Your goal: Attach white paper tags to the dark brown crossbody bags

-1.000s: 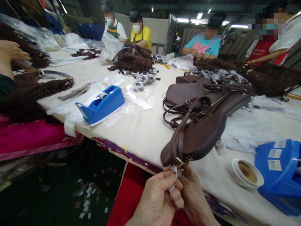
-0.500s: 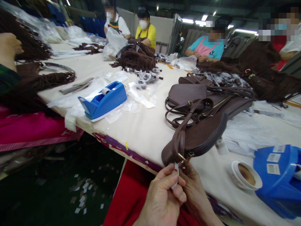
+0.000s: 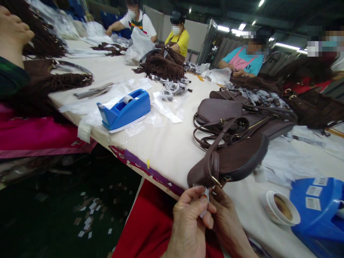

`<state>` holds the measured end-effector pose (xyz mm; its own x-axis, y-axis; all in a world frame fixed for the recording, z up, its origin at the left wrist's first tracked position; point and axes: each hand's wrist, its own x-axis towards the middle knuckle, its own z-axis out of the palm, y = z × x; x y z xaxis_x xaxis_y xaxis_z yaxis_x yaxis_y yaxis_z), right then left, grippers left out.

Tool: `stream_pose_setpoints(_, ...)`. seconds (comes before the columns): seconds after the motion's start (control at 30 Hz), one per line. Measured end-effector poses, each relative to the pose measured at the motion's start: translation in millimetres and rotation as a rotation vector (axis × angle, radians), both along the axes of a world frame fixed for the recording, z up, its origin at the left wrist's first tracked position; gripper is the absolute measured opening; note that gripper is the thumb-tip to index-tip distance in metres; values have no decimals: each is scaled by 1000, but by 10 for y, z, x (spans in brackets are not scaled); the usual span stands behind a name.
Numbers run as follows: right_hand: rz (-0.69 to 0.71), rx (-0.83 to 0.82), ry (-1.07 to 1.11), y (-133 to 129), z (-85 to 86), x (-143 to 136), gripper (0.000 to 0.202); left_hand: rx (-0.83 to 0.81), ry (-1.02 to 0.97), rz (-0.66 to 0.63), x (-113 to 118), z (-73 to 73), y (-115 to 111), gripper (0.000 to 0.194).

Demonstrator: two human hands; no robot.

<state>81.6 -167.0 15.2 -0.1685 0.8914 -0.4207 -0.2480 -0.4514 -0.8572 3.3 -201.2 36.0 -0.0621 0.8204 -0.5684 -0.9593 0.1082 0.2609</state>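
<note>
I see my left hand [image 3: 189, 222] with its fingers [image 3: 204, 202] pinched together on a small white paper tag [image 3: 205, 205], just below the near end of the dark brown suede handbag [image 3: 233, 163]. My right hand [image 3: 228, 224] sits touching the left one, its fingers curled behind the tag; I cannot tell whether they grip it. The handbag lies at the near edge of the cream-covered bench [image 3: 166, 150], its brass ring hanging over the tag. Left of the handbag stands a blue plastic tape dispenser [image 3: 125, 109]; right of it sits a white cup [image 3: 281, 208].
</note>
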Motion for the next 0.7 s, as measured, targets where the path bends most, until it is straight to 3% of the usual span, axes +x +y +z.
stream_pose_setpoints(0.1, -12, 112, -187, -59, 44, 34, 25, 9, 32, 5, 2, -11, -5, 20)
stream_pose_setpoints(0.17, -103, 294, -406, -132, 99, 61, 21, 9, 60, 18, 6, -27, -7, 19)
stream_pose_setpoints(0.27, -109, 776, -748, -216, 204, 72, 9, 13, 74, 46, 7, -59, -6, 20)
stream_pose_setpoints(0.33, 46, 1129, -952, -217, 266, 48, 20, 23, 62, 47, 2, -79, -4, 20)
stream_pose_setpoints(0.4, 142, 1356, -1150, -176, 306, 4, 32, 32, 90, 37, -2, -94, -1, 18)
stream_pose_setpoints(0.53, 72, 1488, -1436, -70, 329, -93, 25, 35, 197, 45, 2, -115, 11, 23)
stream_pose_setpoints(0.7, 42, 1497, -1486, -30, 319, -121, 11, 8, 203, 37, 0, -171, 37, 29)
